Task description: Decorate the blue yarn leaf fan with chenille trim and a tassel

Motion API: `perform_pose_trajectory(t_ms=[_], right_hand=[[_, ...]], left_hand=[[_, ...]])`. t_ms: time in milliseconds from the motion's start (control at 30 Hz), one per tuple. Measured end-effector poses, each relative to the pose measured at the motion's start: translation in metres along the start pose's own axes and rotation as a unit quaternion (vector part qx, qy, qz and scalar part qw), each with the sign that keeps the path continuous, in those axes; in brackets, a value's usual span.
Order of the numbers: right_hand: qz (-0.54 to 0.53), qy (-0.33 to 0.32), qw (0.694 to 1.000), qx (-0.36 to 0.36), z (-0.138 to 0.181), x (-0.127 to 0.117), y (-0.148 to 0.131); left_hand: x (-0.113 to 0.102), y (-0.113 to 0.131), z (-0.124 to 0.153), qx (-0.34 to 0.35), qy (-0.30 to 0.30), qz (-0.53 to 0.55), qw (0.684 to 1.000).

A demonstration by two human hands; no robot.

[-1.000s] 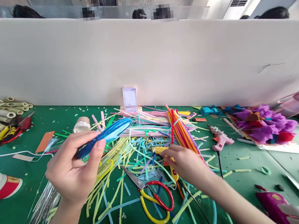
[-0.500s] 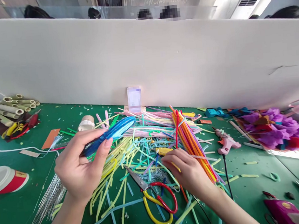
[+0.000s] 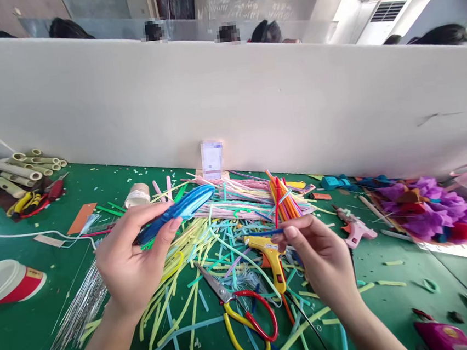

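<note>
Left hand point(image 3: 132, 262): pinching blue bundle point(image 3: 182, 207) above counter point(image 3: 25, 332), apparently low to leave tip exposed.
Right hand point(image 3: 326, 254): fingertips pinching blue strip point(image 3: 261, 233) by one end, likely for fine control.
Yellow glue gun point(image 3: 272, 259): beside right hand, presumably for easy reach.

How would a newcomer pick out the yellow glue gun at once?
Over the green table, find the right hand holding a thin blue strip. Just left of that hand, among colored strips, lies the yellow glue gun. Its yellow body sets it apart from the pink glue gun farther right.
</note>
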State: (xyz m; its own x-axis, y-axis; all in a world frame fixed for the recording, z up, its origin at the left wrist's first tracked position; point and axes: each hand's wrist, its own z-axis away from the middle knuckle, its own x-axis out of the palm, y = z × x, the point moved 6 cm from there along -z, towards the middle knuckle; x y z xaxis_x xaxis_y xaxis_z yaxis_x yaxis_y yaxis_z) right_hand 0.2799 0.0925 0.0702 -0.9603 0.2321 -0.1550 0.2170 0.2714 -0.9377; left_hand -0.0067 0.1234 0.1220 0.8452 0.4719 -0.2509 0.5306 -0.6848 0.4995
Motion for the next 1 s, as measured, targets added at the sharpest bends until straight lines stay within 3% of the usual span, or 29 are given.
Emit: perform_pose_trajectory(t_ms=[100,200,367,533,700,800,933,1000], right_hand=[[-0.105,-0.004,0.994,0.027,0.001,0.008,-0.023],[-0.143,-0.013,0.99,0.013,0.004,0.024,-0.04],[-0.091,-0.002,0.995,-0.035,0.003,0.055,-0.057],[-0.034,-0.006,0.992,-0.125,-0.004,0.079,-0.071],[-0.025,0.019,0.985,-0.172,-0.012,0.079,-0.087],[-0.031,0.046,0.979,-0.197,-0.016,0.075,-0.102],[-0.049,0.09,0.971,-0.215,-0.022,0.066,-0.122],[-0.069,0.087,0.97,-0.216,-0.025,0.062,-0.129]], left_hand=[[0.003,0.005,-0.001,0.005,-0.012,-0.018,1.0],[0.006,0.012,-0.002,0.017,-0.029,-0.032,0.999],[0.008,0.012,0.0,-0.037,-0.018,-0.013,0.999],[0.003,-0.005,0.003,-0.124,0.048,0.03,0.991],[-0.005,-0.003,-0.011,-0.083,0.087,0.044,0.992],[-0.01,0.01,-0.029,-0.041,0.098,0.019,0.994],[-0.027,0.031,-0.058,-0.026,0.157,-0.012,0.987],[-0.029,0.037,-0.071,-0.03,0.139,0.018,0.99]])
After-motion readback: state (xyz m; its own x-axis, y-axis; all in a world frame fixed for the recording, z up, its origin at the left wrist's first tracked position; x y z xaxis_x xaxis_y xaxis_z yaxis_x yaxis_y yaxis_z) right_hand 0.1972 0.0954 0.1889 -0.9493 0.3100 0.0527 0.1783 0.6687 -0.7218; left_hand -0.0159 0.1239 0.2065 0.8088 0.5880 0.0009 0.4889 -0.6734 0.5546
